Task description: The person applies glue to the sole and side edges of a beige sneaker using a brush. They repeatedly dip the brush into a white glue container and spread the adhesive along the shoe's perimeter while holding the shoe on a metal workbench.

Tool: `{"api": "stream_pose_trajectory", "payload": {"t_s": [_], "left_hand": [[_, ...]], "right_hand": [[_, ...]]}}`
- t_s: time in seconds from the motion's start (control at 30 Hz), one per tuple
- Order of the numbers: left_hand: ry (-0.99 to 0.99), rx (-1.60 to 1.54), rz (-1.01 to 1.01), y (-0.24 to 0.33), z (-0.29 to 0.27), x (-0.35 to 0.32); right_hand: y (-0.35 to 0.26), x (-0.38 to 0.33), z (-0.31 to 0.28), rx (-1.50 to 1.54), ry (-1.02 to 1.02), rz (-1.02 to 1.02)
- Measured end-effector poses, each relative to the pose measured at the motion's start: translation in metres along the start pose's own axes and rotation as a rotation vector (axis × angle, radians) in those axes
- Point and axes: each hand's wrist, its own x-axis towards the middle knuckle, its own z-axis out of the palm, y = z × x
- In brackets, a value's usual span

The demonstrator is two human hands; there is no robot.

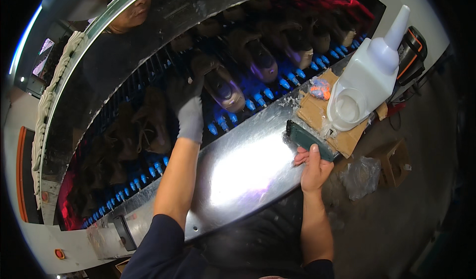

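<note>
Centre-left, the left hand [186,98] faded into shadow, its finger state unclear; centre-right, the right hand [316,172] pinched a green tool [303,137], partly covering it.

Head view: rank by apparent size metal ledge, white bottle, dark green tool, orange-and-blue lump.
1. Metal ledge
2. White bottle
3. Dark green tool, partly covered by the right hand
4. Orange-and-blue lump
Nearness may enlarge the bottle.
</note>
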Motion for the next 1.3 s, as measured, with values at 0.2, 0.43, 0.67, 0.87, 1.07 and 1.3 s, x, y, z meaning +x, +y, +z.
{"api": "stream_pose_trajectory", "payload": {"t_s": [0.2, 0.43, 0.67, 0.87, 1.07, 1.3], "left_hand": [[-0.012, -0.628, -0.521, 0.043, 0.055, 0.022], [-0.126, -1.235, -0.376, -0.023, 0.017, 0.031], [-0.626, -1.187, -0.258, 0.016, -0.132, -0.057], [-0.982, -0.801, 0.076, -0.002, -0.190, -0.066], [-0.535, -0.970, 0.809, 0.098, -0.238, -0.094], [-0.736, 0.158, 0.805, 0.138, -0.154, -0.103]], "right_hand": [[-0.003, -0.004, 0.000, -0.036, -0.031, 0.009], [0.014, -0.001, -0.003, 0.013, -0.044, -0.026], [0.006, 0.008, -0.020, 0.246, -0.050, 0.021], [-0.021, -0.014, -0.026, 0.371, -0.006, -0.099], [-0.031, -0.017, -0.040, 0.319, 0.043, -0.029], [-0.043, -0.015, -0.043, 0.248, 0.043, 0.035]]}}
